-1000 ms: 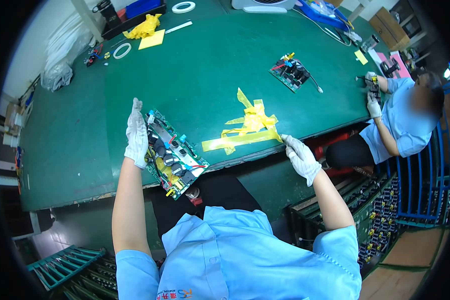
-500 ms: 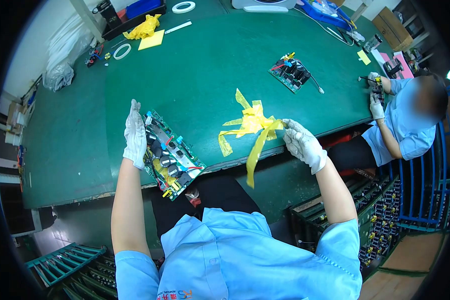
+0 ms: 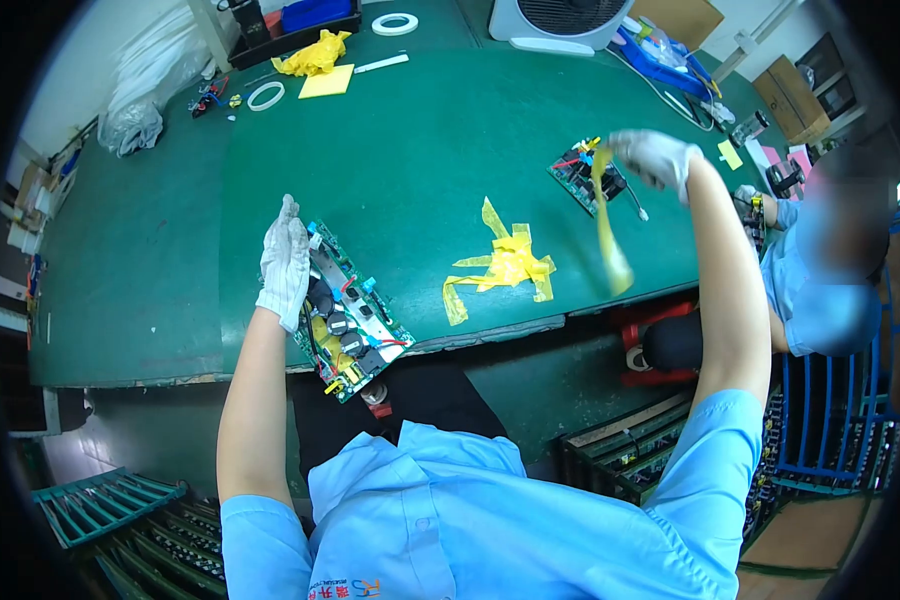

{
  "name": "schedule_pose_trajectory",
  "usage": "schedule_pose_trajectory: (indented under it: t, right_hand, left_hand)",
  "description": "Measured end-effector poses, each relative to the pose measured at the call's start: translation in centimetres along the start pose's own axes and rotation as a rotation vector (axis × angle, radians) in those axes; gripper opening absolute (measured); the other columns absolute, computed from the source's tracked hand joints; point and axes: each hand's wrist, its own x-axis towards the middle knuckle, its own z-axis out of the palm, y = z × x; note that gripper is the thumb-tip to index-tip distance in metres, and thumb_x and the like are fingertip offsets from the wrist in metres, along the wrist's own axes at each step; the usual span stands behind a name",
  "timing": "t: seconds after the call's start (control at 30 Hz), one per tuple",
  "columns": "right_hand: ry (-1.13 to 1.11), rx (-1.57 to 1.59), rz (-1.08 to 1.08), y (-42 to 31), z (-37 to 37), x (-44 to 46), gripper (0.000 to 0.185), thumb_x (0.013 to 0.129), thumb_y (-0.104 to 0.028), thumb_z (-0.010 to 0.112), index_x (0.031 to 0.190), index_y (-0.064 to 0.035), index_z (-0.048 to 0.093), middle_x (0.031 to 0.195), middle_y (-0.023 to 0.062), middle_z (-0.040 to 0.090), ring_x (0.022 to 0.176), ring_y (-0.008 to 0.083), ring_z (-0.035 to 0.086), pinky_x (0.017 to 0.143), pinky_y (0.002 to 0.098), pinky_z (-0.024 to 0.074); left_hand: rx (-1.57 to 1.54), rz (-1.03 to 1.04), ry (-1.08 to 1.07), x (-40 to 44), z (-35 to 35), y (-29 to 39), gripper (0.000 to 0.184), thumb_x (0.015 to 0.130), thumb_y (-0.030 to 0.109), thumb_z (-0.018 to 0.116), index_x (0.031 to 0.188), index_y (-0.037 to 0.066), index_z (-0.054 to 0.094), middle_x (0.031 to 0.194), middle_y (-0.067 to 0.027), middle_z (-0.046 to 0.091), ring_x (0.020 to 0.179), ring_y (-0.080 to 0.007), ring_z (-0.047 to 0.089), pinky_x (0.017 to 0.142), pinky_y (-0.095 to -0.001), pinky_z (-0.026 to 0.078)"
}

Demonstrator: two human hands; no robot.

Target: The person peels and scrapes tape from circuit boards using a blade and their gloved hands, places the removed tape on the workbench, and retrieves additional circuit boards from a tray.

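Observation:
My left hand [image 3: 287, 262], in a white glove, rests against the left side of a large green circuit board [image 3: 355, 318], fingers stretched out and nearly straight. The board carries black round parts, a metal bar and red wires, and its lower end juts past the table edge. My right hand [image 3: 654, 160], gloved too, is raised over the table's right side and pinches a strip of yellow tape [image 3: 612, 235], which dangles and looks blurred. A second circuit board [image 3: 574, 172] lies just left of this hand, partly behind the tape. Between my hands, a tangle of yellow tape [image 3: 510, 262] lies on the table.
On the green table [image 3: 400, 160] are tape rolls [image 3: 266, 96], a yellow sheet [image 3: 327, 82], crumpled yellow material [image 3: 313, 55] and a fan [image 3: 560, 22]. A co-worker [image 3: 820, 270] sits at right, hands at another board. Racks of boards [image 3: 630, 450] stand below.
My right hand has moved up and right, carrying the tape strip away from the tangle toward the second board. My left hand stays beside the large board. The view has shifted slightly.

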Motion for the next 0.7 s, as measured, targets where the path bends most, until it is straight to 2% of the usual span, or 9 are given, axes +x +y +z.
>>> schedule_pose_trajectory:
  t: [0.07, 0.13, 0.17, 0.23, 0.3, 0.4, 0.5, 0.57, 0.7]
  right_hand:
    - [0.226, -0.118, -0.066, -3.4, -2.4, 0.6, 0.04, 0.09, -0.023, 0.047, 0.127, -0.0118, 0.057, 0.087, 0.0076, 0.056, 0.071, 0.019, 0.054, 0.065, 0.0318, 0.0474]
    - [0.429, -0.598, -0.234, -3.8, -4.4, 5.6, 0.042, 0.089, -0.02, 0.049, 0.129, -0.0091, 0.056, 0.098, 0.0109, 0.06, 0.089, 0.021, 0.06, 0.081, 0.0299, 0.0483]
    - [0.527, -0.913, -0.264, -3.9, -5.4, 8.4, 0.044, 0.088, -0.017, 0.05, 0.13, -0.0079, 0.055, 0.104, 0.0122, 0.062, 0.099, 0.0217, 0.062, 0.089, 0.029, 0.0481]
    - [0.624, -1.298, -0.31, -6.6, -4.4, 9.0, 0.041, 0.084, -0.008, 0.053, 0.126, -0.0068, 0.056, 0.112, 0.0165, 0.062, 0.1, 0.027, 0.063, 0.088, 0.0328, 0.0503]
    - [0.757, -1.243, -0.424, -8.1, -2.0, 7.8, 0.041, 0.081, 0.002, 0.056, 0.121, -0.0058, 0.056, 0.12, 0.0209, 0.061, 0.102, 0.0324, 0.065, 0.088, 0.0366, 0.0526]
    - [0.777, -0.416, -0.636, -9.1, 6.4, 0.5, 0.033, 0.088, -0.008, 0.051, 0.121, -0.0118, 0.056, 0.107, 0.0236, 0.065, 0.089, 0.0394, 0.066, 0.078, 0.0454, 0.054]
    - [0.653, -0.484, -0.698, -5.4, 16.0, -4.4, 0.033, 0.091, -0.012, 0.049, 0.123, -0.015, 0.055, 0.086, 0.0184, 0.06, 0.071, 0.0382, 0.063, 0.062, 0.0487, 0.0523]
    - [0.417, -0.538, -0.536, -2.9, 20.7, -7.2, 0.041, 0.088, -0.013, 0.052, 0.129, -0.0133, 0.053, 0.092, 0.0211, 0.06, 0.07, 0.0391, 0.063, 0.063, 0.0482, 0.0532]
    - [0.283, -0.519, -0.406, 1.5, 25.1, -8.1, 0.047, 0.087, -0.013, 0.052, 0.134, -0.0138, 0.05, 0.099, 0.0233, 0.061, 0.077, 0.04, 0.064, 0.065, 0.0489, 0.0534]
  left_hand:
    - [0.002, 0.014, 0.009, 0.5, 0.0, -0.9, 0.056, 0.104, 0.036, 0.044, 0.15, 0.005, 0.034, 0.137, -0.0148, 0.048, 0.093, -0.0121, 0.054, 0.086, -0.0257, 0.05]
    - [0.041, 0.023, 0.008, 1.0, 0.1, -2.8, 0.054, 0.103, 0.032, 0.044, 0.15, 0.005, 0.034, 0.135, -0.013, 0.05, 0.083, -0.0089, 0.049, 0.081, -0.0239, 0.05]
    - [0.142, 0.043, 0.011, 0.0, 0.1, 0.2, 0.055, 0.102, 0.034, 0.045, 0.149, 0.005, 0.036, 0.135, -0.0158, 0.052, 0.095, -0.0153, 0.057, 0.089, -0.0284, 0.049]
    - [0.329, 0.143, 0.051, 0.2, 0.0, -0.7, 0.057, 0.101, 0.038, 0.044, 0.148, 0.005, 0.037, 0.136, -0.0179, 0.053, 0.108, -0.0226, 0.057, 0.096, -0.0336, 0.046]
    - [0.424, 0.155, 0.058, 0.1, -0.1, -0.8, 0.063, 0.1, 0.047, 0.04, 0.147, 0.005, 0.037, 0.136, -0.0208, 0.054, 0.129, -0.0348, 0.048, 0.109, -0.0417, 0.037]
    - [0.504, 0.167, 0.065, -0.1, 0.0, -0.4, 0.065, 0.099, 0.05, 0.037, 0.147, 0.005, 0.038, 0.136, -0.0189, 0.054, 0.128, -0.0353, 0.047, 0.109, -0.0425, 0.036]
    - [0.575, 0.19, 0.074, -0.2, -0.1, -0.7, 0.068, 0.099, 0.053, 0.036, 0.147, 0.005, 0.038, 0.135, -0.0184, 0.054, 0.129, -0.0355, 0.046, 0.11, -0.0432, 0.036]
    - [0.59, 0.212, 0.062, -0.2, -0.2, -0.4, 0.068, 0.099, 0.053, 0.036, 0.147, 0.005, 0.038, 0.136, -0.018, 0.053, 0.129, -0.035, 0.046, 0.11, -0.0432, 0.035]
    - [0.492, 0.174, 0.045, -0.1, -0.1, -0.7, 0.069, 0.099, 0.054, 0.036, 0.147, 0.005, 0.038, 0.137, -0.0184, 0.053, 0.128, -0.0353, 0.047, 0.109, -0.0428, 0.036]
